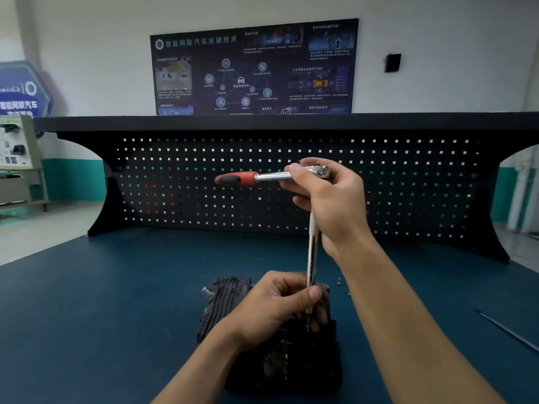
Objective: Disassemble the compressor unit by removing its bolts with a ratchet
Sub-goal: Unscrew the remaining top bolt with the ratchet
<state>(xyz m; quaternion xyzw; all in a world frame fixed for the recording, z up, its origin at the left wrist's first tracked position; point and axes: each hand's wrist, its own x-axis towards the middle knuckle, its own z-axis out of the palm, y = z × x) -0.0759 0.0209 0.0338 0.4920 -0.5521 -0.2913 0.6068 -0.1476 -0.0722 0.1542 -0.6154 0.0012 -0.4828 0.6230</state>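
A dark ribbed compressor unit sits on the blue bench at the bottom centre. A chrome ratchet with a red and black handle pointing left stands above it on a long extension bar that runs straight down to the unit. My right hand grips the ratchet at its head. My left hand pinches the lower end of the bar just above the unit and hides the socket and bolt.
Small loose bolts lie on the blue bench top right of the unit. A thin metal rod lies at the right edge. A black pegboard with a shelf stands across the back.
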